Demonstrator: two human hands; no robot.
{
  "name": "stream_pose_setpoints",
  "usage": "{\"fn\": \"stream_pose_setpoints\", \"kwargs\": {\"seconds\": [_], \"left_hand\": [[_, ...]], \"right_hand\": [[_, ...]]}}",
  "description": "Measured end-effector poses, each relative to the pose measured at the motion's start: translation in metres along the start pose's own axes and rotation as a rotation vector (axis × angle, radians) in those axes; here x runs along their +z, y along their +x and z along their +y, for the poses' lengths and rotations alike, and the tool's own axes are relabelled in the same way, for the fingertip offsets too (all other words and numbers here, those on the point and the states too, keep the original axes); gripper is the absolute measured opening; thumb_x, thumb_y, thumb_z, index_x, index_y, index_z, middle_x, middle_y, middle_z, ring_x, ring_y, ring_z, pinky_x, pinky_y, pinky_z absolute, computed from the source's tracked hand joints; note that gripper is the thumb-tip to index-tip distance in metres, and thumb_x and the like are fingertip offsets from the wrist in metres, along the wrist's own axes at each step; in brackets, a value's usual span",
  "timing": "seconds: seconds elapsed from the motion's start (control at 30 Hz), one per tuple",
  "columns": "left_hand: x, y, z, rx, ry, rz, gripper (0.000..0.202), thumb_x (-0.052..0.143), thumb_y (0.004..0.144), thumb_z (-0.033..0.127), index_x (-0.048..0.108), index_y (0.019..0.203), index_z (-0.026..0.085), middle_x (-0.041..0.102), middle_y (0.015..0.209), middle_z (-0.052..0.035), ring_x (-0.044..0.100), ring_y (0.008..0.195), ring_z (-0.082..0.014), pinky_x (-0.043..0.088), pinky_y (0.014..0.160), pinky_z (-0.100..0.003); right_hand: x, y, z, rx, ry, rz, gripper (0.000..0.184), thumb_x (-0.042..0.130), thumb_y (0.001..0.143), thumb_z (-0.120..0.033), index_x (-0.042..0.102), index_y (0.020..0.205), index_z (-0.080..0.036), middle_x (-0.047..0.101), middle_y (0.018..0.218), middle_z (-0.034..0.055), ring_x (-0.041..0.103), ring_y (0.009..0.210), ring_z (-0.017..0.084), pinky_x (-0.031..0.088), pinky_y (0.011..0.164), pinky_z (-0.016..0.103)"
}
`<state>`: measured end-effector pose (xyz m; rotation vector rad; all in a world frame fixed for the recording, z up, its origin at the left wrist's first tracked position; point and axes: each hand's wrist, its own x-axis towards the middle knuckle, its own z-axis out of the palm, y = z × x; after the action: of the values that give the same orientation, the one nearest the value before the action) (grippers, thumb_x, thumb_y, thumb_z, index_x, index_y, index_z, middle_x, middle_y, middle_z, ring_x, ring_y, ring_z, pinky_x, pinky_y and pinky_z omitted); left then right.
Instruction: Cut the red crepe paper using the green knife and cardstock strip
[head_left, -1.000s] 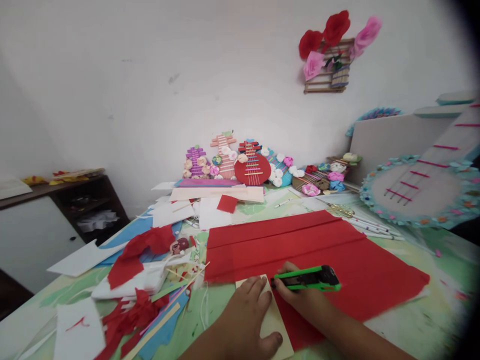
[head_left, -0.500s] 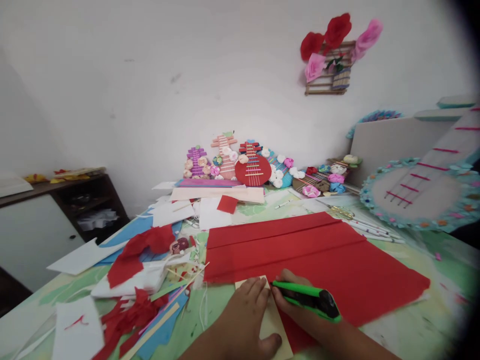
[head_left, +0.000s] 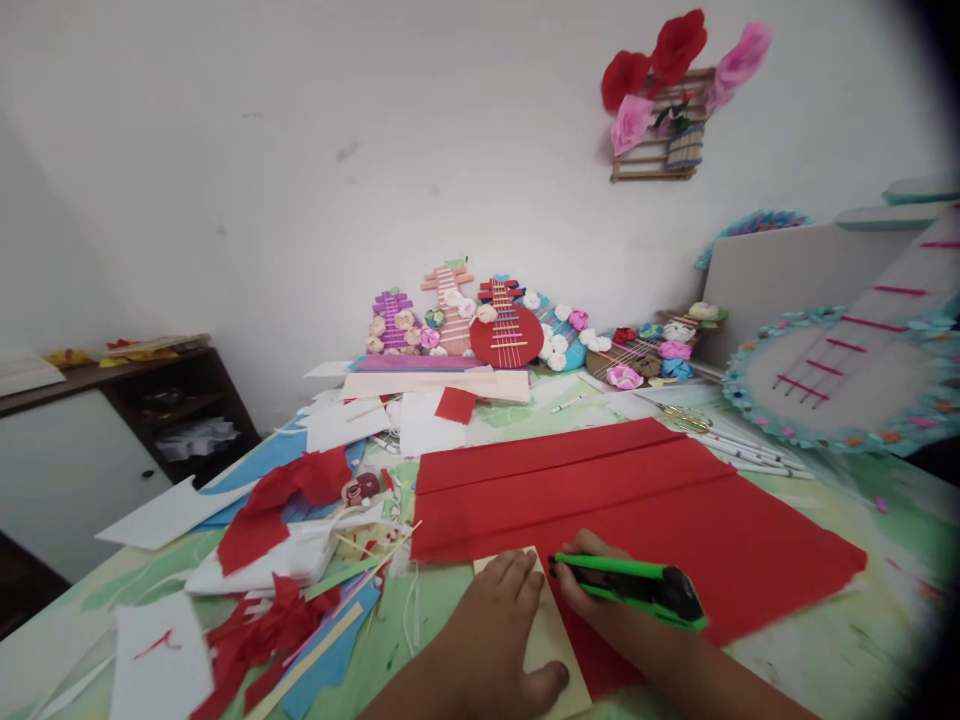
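Observation:
My left hand (head_left: 495, 625) lies flat with fingers stretched out over a pale yellow card strip (head_left: 551, 640), pressing it down at the near edge of a large red sheet (head_left: 600, 500). Beside the strip's right edge, my right hand (head_left: 600, 590) is closed around a green and black utility knife (head_left: 637, 585). The front end of the knife points left, close to the strip's upper right corner. Its blade is too small to make out. Two fold lines cross the upper part of the red sheet.
Red scraps (head_left: 262, 640), white sheets (head_left: 161, 655) and blue strips (head_left: 337, 640) litter the left side. Scissors (head_left: 682, 415) and white sticks (head_left: 757, 455) lie beyond the red sheet. Several instrument-shaped crafts (head_left: 508, 335) lean at the wall; a big one (head_left: 810, 385) stands right.
My right hand and the utility knife have moved slightly right, a little away from the strip. My left hand stays on the pale card. The view has shifted slightly.

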<state>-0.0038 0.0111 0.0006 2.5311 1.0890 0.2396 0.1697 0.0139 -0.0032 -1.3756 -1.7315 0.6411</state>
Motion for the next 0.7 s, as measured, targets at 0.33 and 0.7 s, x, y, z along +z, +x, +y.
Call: {"fn": "stream_pose_setpoints", "kwargs": {"seconds": [0.33, 0.7], "left_hand": [[-0.001, 0.000, 0.000, 0.000, 0.001, 0.011, 0.072, 0.048, 0.075, 0.052, 0.031, 0.131, 0.011, 0.022, 0.138, -0.0140, 0.021, 0.125, -0.0300, 0.020, 0.101, -0.045], [-0.005, -0.001, 0.004, -0.008, 0.000, -0.016, 0.072, 0.047, 0.076, 0.051, 0.031, 0.131, 0.008, 0.021, 0.138, -0.0144, 0.019, 0.126, -0.0284, 0.018, 0.102, -0.043]], "right_hand": [[0.003, 0.001, 0.006, -0.020, -0.007, -0.039, 0.019, 0.046, 0.075, -0.030, 0.035, 0.061, -0.023, 0.049, 0.056, -0.0041, 0.051, 0.052, 0.014, 0.045, 0.050, 0.026], [-0.002, 0.008, 0.004, 0.020, -0.044, -0.049, 0.015, 0.045, 0.074, -0.030, 0.039, 0.062, -0.024, 0.052, 0.059, -0.0029, 0.055, 0.057, 0.014, 0.047, 0.056, 0.026]]}}
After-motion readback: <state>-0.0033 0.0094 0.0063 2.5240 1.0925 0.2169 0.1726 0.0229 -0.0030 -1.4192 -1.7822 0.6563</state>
